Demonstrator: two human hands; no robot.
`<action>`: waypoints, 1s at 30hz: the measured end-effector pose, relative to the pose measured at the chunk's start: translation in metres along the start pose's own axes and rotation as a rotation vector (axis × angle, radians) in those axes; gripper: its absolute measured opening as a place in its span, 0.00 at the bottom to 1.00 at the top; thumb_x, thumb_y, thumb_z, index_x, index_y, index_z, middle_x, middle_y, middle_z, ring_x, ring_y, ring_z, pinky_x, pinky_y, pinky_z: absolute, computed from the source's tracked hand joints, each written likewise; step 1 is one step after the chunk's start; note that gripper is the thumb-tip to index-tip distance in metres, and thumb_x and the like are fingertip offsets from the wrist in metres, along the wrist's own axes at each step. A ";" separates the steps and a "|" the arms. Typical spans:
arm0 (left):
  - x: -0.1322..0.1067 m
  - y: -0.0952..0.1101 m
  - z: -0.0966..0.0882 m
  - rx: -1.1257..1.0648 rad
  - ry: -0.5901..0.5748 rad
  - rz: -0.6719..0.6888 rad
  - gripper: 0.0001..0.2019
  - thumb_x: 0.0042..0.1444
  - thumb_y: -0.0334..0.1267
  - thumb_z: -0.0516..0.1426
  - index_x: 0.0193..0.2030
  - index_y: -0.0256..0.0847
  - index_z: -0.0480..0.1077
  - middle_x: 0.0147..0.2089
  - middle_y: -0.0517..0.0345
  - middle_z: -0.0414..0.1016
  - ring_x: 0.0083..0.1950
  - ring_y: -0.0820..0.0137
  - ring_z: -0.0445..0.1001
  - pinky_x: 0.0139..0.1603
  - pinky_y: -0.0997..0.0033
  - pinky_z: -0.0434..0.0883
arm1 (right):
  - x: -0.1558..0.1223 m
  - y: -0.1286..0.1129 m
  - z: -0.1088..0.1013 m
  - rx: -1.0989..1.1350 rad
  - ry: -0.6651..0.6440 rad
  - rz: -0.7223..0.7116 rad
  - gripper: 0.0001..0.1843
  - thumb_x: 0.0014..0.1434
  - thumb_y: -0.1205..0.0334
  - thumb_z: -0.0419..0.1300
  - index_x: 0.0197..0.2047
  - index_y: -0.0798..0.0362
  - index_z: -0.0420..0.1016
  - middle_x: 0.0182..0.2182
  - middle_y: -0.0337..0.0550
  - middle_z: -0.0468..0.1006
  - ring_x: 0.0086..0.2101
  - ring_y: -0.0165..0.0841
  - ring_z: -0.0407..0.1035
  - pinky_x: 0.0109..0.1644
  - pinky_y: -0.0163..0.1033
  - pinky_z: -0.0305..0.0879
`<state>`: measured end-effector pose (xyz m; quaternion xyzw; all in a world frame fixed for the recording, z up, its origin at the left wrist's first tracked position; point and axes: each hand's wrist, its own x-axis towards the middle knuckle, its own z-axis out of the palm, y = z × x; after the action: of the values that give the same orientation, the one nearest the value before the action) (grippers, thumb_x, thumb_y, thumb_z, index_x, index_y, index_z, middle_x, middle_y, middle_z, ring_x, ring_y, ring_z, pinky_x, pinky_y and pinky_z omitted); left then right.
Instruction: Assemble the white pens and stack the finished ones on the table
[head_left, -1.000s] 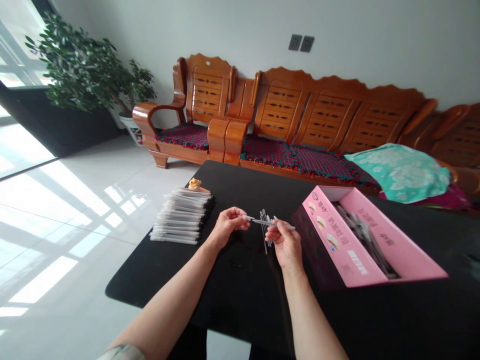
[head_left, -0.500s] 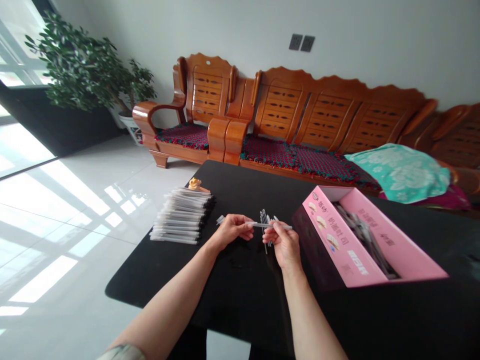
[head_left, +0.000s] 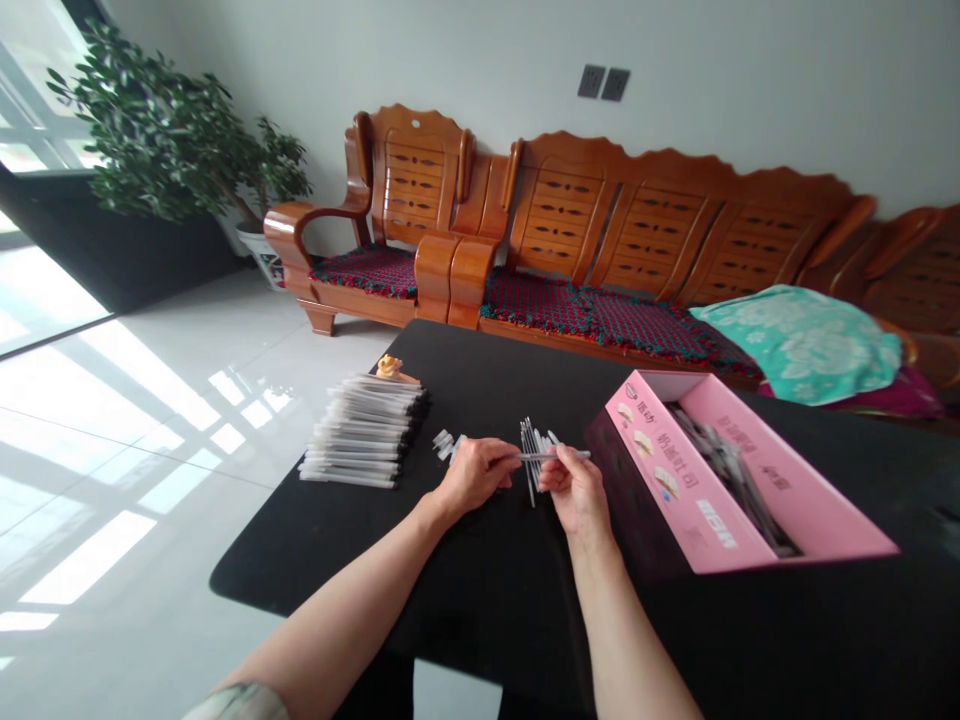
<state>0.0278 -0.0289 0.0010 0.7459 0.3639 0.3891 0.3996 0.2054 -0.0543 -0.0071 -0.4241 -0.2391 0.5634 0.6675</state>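
A slim pale pen (head_left: 536,457) runs level between my two hands above the black table (head_left: 480,600). My left hand (head_left: 480,473) is closed on its left end, fingers pinched together. My right hand (head_left: 574,487) grips the other end between thumb and fingers, and the tip sticks out past the thumb. Just behind the pen lie several thin refills (head_left: 531,437), partly hidden by it and my right hand. Small clear pen caps (head_left: 444,441) rest by my left hand. Further left, a stack of whitish pens (head_left: 360,432) with dark ends lies in a row.
On the right stands an open pink box (head_left: 675,480) with dark, thin pieces (head_left: 724,460) inside. A small tan figurine (head_left: 390,368) sits behind the pen stack. Beyond the table are a wooden sofa (head_left: 570,200), a turquoise cloth (head_left: 802,345) and a potted plant (head_left: 180,140).
Both hands have shifted slightly right and down with the pen. My left hand has turned, its back now more toward me, and more of the caps behind it show.
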 end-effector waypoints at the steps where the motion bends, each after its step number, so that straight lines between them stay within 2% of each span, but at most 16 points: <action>1: -0.001 0.002 0.001 0.073 0.001 0.039 0.13 0.62 0.43 0.54 0.40 0.39 0.78 0.27 0.56 0.74 0.26 0.73 0.73 0.31 0.76 0.68 | 0.001 -0.001 -0.001 0.006 0.002 0.010 0.13 0.46 0.57 0.72 0.30 0.59 0.78 0.17 0.40 0.78 0.14 0.30 0.71 0.17 0.31 0.71; 5: -0.004 0.006 0.005 0.318 0.003 0.168 0.16 0.66 0.42 0.49 0.44 0.40 0.77 0.32 0.53 0.73 0.30 0.71 0.72 0.35 0.74 0.67 | 0.003 -0.003 -0.006 0.027 0.015 0.061 0.12 0.47 0.58 0.72 0.29 0.59 0.78 0.16 0.39 0.77 0.13 0.28 0.69 0.15 0.30 0.69; 8: -0.006 0.006 0.009 0.446 -0.018 0.206 0.17 0.67 0.42 0.47 0.45 0.40 0.76 0.33 0.51 0.72 0.32 0.70 0.72 0.35 0.73 0.67 | 0.004 -0.005 -0.008 0.022 0.022 0.106 0.11 0.48 0.58 0.71 0.28 0.58 0.78 0.15 0.39 0.76 0.13 0.28 0.68 0.14 0.30 0.67; 16: -0.009 -0.006 0.021 0.532 -0.003 0.197 0.16 0.66 0.38 0.46 0.47 0.41 0.75 0.34 0.50 0.73 0.31 0.70 0.72 0.33 0.75 0.67 | 0.005 -0.007 -0.007 -0.013 0.058 0.147 0.10 0.50 0.60 0.69 0.27 0.59 0.77 0.14 0.39 0.75 0.12 0.28 0.68 0.12 0.29 0.64; 19: -0.008 -0.005 0.021 0.477 0.029 0.178 0.15 0.65 0.38 0.48 0.46 0.40 0.76 0.34 0.49 0.74 0.31 0.69 0.73 0.33 0.74 0.68 | 0.004 -0.008 -0.006 -0.014 0.076 0.150 0.10 0.51 0.60 0.69 0.27 0.59 0.77 0.14 0.39 0.75 0.12 0.28 0.67 0.12 0.29 0.64; 22: -0.005 -0.001 0.016 0.302 0.053 0.125 0.13 0.64 0.39 0.51 0.45 0.40 0.77 0.33 0.52 0.75 0.30 0.71 0.75 0.34 0.74 0.69 | 0.000 -0.008 -0.003 -0.022 0.067 0.114 0.13 0.48 0.58 0.71 0.28 0.59 0.77 0.15 0.38 0.75 0.12 0.28 0.68 0.12 0.29 0.66; 26: 0.000 0.002 0.005 0.021 0.026 -0.004 0.11 0.60 0.38 0.56 0.44 0.39 0.78 0.30 0.56 0.77 0.27 0.71 0.77 0.32 0.77 0.70 | -0.004 -0.005 0.005 -0.030 0.078 0.019 0.18 0.44 0.53 0.73 0.29 0.59 0.77 0.16 0.41 0.77 0.14 0.31 0.71 0.14 0.31 0.70; 30: 0.001 -0.001 -0.001 -0.118 -0.005 -0.112 0.13 0.57 0.41 0.59 0.45 0.37 0.78 0.26 0.55 0.78 0.27 0.67 0.79 0.29 0.76 0.71 | -0.007 -0.001 0.013 -0.062 0.132 -0.055 0.20 0.45 0.49 0.72 0.28 0.58 0.75 0.16 0.41 0.78 0.13 0.32 0.71 0.15 0.31 0.71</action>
<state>0.0274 -0.0273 0.0007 0.7005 0.3805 0.3851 0.4651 0.1934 -0.0566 0.0015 -0.4740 -0.2235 0.5081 0.6835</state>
